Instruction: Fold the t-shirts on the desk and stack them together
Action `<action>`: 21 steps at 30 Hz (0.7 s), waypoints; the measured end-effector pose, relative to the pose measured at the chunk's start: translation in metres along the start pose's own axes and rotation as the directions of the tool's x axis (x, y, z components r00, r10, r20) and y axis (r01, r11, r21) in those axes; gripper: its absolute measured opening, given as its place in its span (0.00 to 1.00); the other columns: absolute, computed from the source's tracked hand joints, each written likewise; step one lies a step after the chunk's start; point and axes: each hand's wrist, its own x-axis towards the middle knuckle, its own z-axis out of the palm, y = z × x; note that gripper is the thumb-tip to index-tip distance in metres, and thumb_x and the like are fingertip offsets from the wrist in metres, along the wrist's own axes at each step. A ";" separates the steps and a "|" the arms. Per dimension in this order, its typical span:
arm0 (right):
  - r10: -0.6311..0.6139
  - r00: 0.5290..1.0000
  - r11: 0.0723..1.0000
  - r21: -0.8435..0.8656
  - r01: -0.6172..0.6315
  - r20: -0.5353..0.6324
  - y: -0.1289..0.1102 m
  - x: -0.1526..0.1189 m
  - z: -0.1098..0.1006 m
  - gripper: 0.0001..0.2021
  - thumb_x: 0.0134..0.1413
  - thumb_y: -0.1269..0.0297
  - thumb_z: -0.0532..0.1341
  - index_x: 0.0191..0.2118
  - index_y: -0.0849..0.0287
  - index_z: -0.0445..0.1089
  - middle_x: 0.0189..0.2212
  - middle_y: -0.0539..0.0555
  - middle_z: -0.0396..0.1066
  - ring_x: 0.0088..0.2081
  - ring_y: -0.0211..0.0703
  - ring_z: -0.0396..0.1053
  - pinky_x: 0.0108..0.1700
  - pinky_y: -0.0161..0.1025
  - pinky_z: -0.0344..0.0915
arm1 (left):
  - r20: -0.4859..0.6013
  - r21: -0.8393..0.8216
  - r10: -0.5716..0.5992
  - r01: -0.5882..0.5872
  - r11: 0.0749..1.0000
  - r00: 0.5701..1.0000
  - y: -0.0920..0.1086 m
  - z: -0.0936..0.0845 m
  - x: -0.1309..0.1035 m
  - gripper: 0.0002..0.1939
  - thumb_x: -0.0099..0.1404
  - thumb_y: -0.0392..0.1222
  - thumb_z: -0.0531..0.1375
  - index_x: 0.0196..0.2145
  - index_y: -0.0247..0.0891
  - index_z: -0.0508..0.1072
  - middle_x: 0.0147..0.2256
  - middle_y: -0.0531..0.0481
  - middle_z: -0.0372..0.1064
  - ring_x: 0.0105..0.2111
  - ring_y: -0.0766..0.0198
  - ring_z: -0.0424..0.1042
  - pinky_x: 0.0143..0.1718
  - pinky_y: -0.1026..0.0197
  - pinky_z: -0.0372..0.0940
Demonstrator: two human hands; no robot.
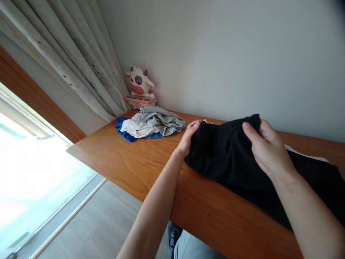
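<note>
A black garment with a white edge (226, 154) lies across the right part of the wooden table (151, 169), its near end lifted a little. At that garment's left end, my left hand (189, 136) is closed on the cloth. My right hand (265, 145) pinches a raised fold of the same black cloth between thumb and fingers. Whether it is trousers or a top cannot be made out. Past my right forearm the fabric runs on toward the right edge of the view.
Left of my hands sits a crumpled pile of grey and white cloth (159, 122) over blue cloth (125, 129). Behind it stands a toy cow with a keyboard (138, 88). A curtain (81, 54) hangs at the left, beside a bright glass door (32, 172). The wall (229, 61) rises behind the table.
</note>
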 end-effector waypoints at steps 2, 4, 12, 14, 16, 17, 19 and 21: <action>-0.056 0.976 0.991 0.127 0.030 0.211 -0.029 -0.002 0.012 0.21 0.68 0.47 0.57 0.56 0.55 0.69 0.49 0.56 0.76 0.50 0.45 0.73 0.56 0.45 0.67 | 0.227 0.117 -0.060 0.033 0.993 0.972 0.001 0.004 -0.007 0.27 0.57 0.53 0.73 0.51 0.42 0.78 0.52 0.49 0.77 0.59 0.48 0.70 0.61 0.54 0.64; -0.155 0.923 0.987 0.097 0.128 0.352 -0.038 -0.009 0.013 0.23 0.68 0.47 0.57 0.61 0.53 0.66 0.55 0.57 0.74 0.54 0.47 0.72 0.59 0.49 0.66 | 0.426 0.250 -0.161 0.056 0.967 0.890 0.003 0.008 -0.013 0.31 0.51 0.54 0.76 0.50 0.40 0.79 0.49 0.47 0.79 0.56 0.45 0.73 0.59 0.50 0.66; -0.290 0.916 0.841 -0.383 0.381 0.276 0.074 -0.054 -0.034 0.39 0.60 0.35 0.58 0.67 0.57 0.60 0.60 0.66 0.67 0.61 0.64 0.66 0.62 0.62 0.63 | 0.165 0.168 0.013 -0.041 0.985 0.986 0.011 0.015 -0.007 0.23 0.56 0.54 0.74 0.43 0.36 0.82 0.44 0.46 0.82 0.55 0.45 0.75 0.61 0.47 0.66; -0.271 0.932 0.827 -0.438 0.353 0.239 0.101 -0.063 -0.041 0.41 0.59 0.32 0.56 0.67 0.59 0.59 0.60 0.68 0.68 0.60 0.65 0.67 0.61 0.63 0.63 | -0.052 0.062 0.173 -0.170 0.984 0.984 0.026 0.006 0.000 0.21 0.57 0.52 0.74 0.43 0.37 0.81 0.45 0.46 0.82 0.55 0.47 0.76 0.60 0.48 0.67; -0.242 0.944 0.816 -0.479 0.323 0.224 0.118 -0.070 -0.043 0.46 0.56 0.29 0.57 0.69 0.61 0.57 0.60 0.69 0.68 0.60 0.67 0.67 0.60 0.64 0.64 | -0.274 -0.022 0.290 -0.308 0.951 0.917 0.041 -0.009 0.008 0.18 0.63 0.53 0.69 0.45 0.38 0.80 0.47 0.47 0.81 0.56 0.50 0.75 0.61 0.51 0.67; -0.219 0.949 0.813 -0.496 0.305 0.225 0.122 -0.072 -0.042 0.49 0.54 0.29 0.58 0.70 0.61 0.54 0.60 0.70 0.67 0.60 0.68 0.67 0.60 0.64 0.64 | -0.358 -0.049 0.303 -0.342 0.938 0.883 0.047 -0.017 0.011 0.18 0.67 0.54 0.65 0.46 0.38 0.80 0.48 0.46 0.81 0.57 0.52 0.74 0.62 0.52 0.66; -0.172 0.958 0.804 -0.529 0.271 0.229 0.125 -0.074 -0.038 0.50 0.56 0.30 0.58 0.71 0.63 0.50 0.60 0.72 0.67 0.60 0.70 0.67 0.57 0.64 0.67 | -0.484 -0.054 0.266 -0.331 0.942 0.834 0.050 -0.030 0.014 0.20 0.71 0.54 0.59 0.49 0.38 0.79 0.49 0.45 0.81 0.58 0.54 0.73 0.62 0.53 0.66; -0.140 0.962 0.790 -0.559 0.253 0.236 0.125 -0.075 -0.033 0.44 0.62 0.37 0.56 0.71 0.64 0.49 0.58 0.72 0.69 0.57 0.69 0.69 0.53 0.63 0.69 | -0.534 0.031 0.203 -0.221 0.975 0.821 0.042 -0.038 0.011 0.22 0.71 0.56 0.57 0.51 0.38 0.78 0.50 0.45 0.80 0.59 0.53 0.72 0.62 0.51 0.66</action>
